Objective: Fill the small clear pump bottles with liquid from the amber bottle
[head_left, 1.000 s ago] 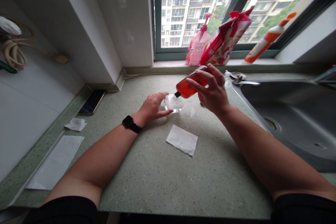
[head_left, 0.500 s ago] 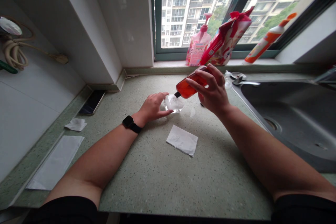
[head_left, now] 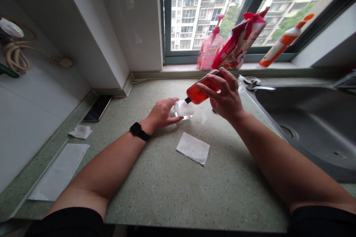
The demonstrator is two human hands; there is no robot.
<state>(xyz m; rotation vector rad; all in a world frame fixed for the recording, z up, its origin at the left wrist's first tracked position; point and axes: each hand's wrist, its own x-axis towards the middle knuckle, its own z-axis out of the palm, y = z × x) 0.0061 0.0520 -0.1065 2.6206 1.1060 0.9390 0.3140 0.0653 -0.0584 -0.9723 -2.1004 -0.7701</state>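
Note:
My right hand (head_left: 226,94) grips a bottle of red-orange liquid (head_left: 198,92), tilted with its black neck pointing down to the left. The neck's tip is right at a small clear container (head_left: 187,111) standing on the counter. Thumb and fingers of my left hand (head_left: 164,113) are curled around that container's left side. I cannot tell whether liquid is flowing out. Just in front of the container lies a folded white paper tissue (head_left: 193,149). A small clear disc (head_left: 202,118) rests on the counter to the container's right.
A steel sink (head_left: 311,118) is set in at the right. On the windowsill stand a pink pump bottle (head_left: 210,48), a red bag (head_left: 236,44) and an orange-white bottle (head_left: 283,46). A phone (head_left: 98,108), crumpled tissue (head_left: 80,131) and flat white sheet (head_left: 59,172) lie left.

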